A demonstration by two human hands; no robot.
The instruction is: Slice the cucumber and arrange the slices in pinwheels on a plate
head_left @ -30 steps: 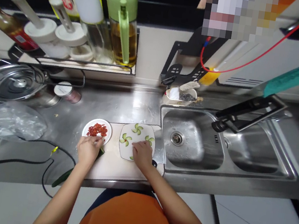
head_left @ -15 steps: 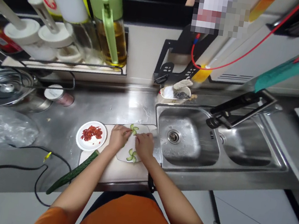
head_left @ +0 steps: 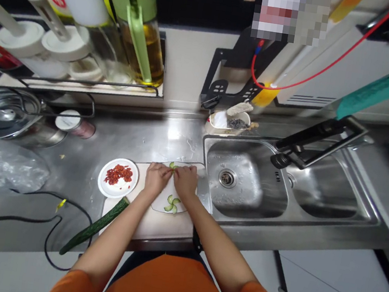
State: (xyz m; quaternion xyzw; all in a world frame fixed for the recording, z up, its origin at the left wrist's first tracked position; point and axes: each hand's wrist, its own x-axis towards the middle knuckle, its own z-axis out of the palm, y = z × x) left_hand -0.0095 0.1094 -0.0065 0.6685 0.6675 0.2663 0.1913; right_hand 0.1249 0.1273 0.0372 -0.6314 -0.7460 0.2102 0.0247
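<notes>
My left hand (head_left: 155,178) and my right hand (head_left: 185,181) meet over the far end of a white plate (head_left: 160,203). Their fingers are bent and pinched together at some thin cucumber slices (head_left: 172,165), which they partly cover. Nearer to me on the same plate, more cucumber slices (head_left: 171,204) lie fanned out like a pinwheel. Under the plate is a pale cutting board (head_left: 163,229). A long green cucumber (head_left: 94,227) with a cut end rests across the board's left corner. Left of my left hand stands a round white plate (head_left: 100,181) with chopped red pieces (head_left: 119,175).
To the right is a double sink (head_left: 245,173) with a black tap (head_left: 301,140). A knife handle (head_left: 197,242) shows at the board's right edge. A lidded pot (head_left: 5,113), a plastic bag (head_left: 1,166) and black cables (head_left: 22,219) lie left. A bottle rack (head_left: 90,82) stands behind.
My right hand has moved slightly left and away from me, closer to the left hand, and now covers more of the far slices. The whole view has shifted a little.
</notes>
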